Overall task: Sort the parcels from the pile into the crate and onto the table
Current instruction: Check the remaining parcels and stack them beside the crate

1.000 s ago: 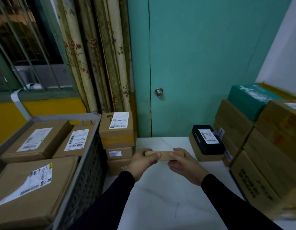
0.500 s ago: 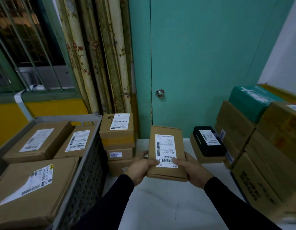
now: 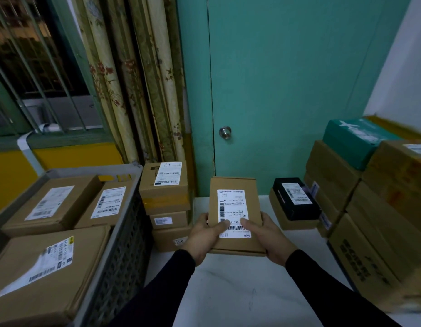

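Observation:
A flat brown cardboard parcel [image 3: 235,185] with a white shipping label facing me is held above the white table [image 3: 240,291]. My left hand [image 3: 204,237] grips its left edge, thumb on the label. My right hand [image 3: 268,237] grips the right edge, thumb also on the label. At the left stands a grey crate [image 3: 120,251] with three labelled cardboard parcels [image 3: 51,204] lying in it. The pile [image 3: 379,208] of brown boxes rises at the right, topped by a teal box [image 3: 353,142].
A stack of three small cartons [image 3: 166,185] stands between crate and table. A black box [image 3: 295,199] lies on a flat carton at the table's far right. Behind are a teal door [image 3: 287,79], curtains [image 3: 134,79] and a barred window.
The parcel was edge-on to me one second ago; both hands have tilted it up so its label faces me, and it has stayed so since half a second ago.

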### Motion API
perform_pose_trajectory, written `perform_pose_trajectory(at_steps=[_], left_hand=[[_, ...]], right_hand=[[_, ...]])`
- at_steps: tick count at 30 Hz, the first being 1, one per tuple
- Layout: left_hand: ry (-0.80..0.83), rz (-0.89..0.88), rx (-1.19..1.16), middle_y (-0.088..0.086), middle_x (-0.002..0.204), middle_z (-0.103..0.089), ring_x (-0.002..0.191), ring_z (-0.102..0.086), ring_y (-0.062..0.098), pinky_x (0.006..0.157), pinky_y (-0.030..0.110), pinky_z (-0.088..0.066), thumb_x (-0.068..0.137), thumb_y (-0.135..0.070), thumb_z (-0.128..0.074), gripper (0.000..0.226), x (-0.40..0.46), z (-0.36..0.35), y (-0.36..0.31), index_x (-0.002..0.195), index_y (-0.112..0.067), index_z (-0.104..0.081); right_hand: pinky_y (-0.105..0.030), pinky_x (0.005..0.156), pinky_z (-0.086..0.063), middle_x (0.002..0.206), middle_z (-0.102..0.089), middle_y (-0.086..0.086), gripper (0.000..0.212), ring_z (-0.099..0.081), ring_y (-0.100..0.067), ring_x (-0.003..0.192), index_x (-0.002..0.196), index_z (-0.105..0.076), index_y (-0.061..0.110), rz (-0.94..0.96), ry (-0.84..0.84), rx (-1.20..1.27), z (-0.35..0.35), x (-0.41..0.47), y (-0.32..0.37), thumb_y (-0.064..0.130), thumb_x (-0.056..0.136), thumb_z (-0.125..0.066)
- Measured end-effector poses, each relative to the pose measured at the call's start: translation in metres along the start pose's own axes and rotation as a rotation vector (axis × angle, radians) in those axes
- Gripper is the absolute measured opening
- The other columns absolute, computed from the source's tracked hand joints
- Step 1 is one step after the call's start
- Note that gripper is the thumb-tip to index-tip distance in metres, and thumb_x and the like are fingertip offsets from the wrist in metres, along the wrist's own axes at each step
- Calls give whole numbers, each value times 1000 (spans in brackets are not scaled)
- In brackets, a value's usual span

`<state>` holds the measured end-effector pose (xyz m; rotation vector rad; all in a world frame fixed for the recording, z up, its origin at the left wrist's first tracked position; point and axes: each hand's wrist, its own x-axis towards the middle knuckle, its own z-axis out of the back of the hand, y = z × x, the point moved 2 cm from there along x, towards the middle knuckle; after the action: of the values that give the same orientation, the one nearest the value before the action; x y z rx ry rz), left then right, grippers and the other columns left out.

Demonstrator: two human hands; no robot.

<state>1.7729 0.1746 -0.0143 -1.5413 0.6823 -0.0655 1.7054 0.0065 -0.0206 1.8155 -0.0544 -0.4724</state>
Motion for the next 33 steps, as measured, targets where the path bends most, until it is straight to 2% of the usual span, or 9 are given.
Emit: perform_pose_trajectory(at_steps=[2, 7, 13, 16, 20, 23, 28, 30, 33], left_hand=[[6, -3, -12, 4, 117, -75, 101, -75, 23, 98, 46, -57, 88, -21, -79, 48, -1, 0, -1, 126, -27, -50], [-12, -25, 20, 1, 117, -74, 99, -75, 19, 94, 41, -59, 90, -21, -76, 50, 0, -3, 0, 132, -25, -49], [-8, -19, -36, 6, 114, -76, 96, -76, 24, 94, 48, -59, 87, -27, -79, 54, -2, 1, -5, 132, -23, -51], [-54, -55, -88, 6, 108, -78, 91, -77, 26, 84, 46, -62, 91, -32, -74, 42, -1, 4, -19, 126, -24, -52], [-97, -112, -30, 2, 93, -80, 82, -78, 22, 66, 35, -63, 96, -35, -68, 38, 1, 9, -35, 127, -22, -51], [-85, -129, 60, 3, 98, -79, 83, -78, 22, 75, 40, -64, 95, -39, -69, 46, 0, 9, -37, 132, -22, -49], [-52, -138, 43, 4, 104, -78, 91, -77, 24, 91, 50, -59, 95, -42, -67, 44, -3, -2, -27, 132, -24, -51], [-50, -148, 21, 3, 103, -78, 92, -77, 23, 92, 49, -59, 96, -42, -66, 36, -3, -6, -25, 126, -26, -54], [-62, -173, 49, 3, 104, -78, 90, -77, 21, 85, 41, -62, 99, -39, -62, 20, -4, -8, -24, 115, -29, -56]], right_hand=[[-38, 81, -61, 121, -73, -6, 61, -74, -24, 102, 139, -48, 15, 6, 3, -4, 2, 1, 1, 20, 87, -79], [-45, 91, -59, 124, -71, -6, 62, -73, -26, 106, 141, -46, 16, 11, -13, -12, 3, 2, -1, 19, 88, -78], [-38, 83, -61, 118, -74, -4, 53, -74, -24, 102, 136, -49, 19, -24, 48, -42, 3, -4, 1, 16, 90, -75], [-45, 92, -59, 117, -76, -5, 48, -74, -26, 103, 135, -51, 17, -48, 97, -66, 0, -5, 2, 16, 93, -72], [-52, 101, -54, 122, -74, -5, 39, -71, -27, 112, 135, -57, 17, -93, 181, -83, -2, -5, 2, 36, 101, -60], [-52, 97, -56, 117, -76, -5, 41, -73, -27, 108, 129, -61, 16, -35, 96, -80, -4, -2, 8, 46, 100, -57], [-52, 96, -57, 115, -75, -7, 39, -74, -26, 103, 127, -58, 15, 105, -60, -82, 0, 8, 18, 40, 97, -65], [-52, 96, -57, 115, -75, -7, 37, -74, -26, 102, 125, -59, 16, 120, -85, -98, 0, 11, 17, 38, 96, -67], [-51, 95, -57, 112, -76, -7, 33, -74, -25, 101, 122, -61, 14, 131, -102, -105, -2, 12, 13, 36, 97, -67]])
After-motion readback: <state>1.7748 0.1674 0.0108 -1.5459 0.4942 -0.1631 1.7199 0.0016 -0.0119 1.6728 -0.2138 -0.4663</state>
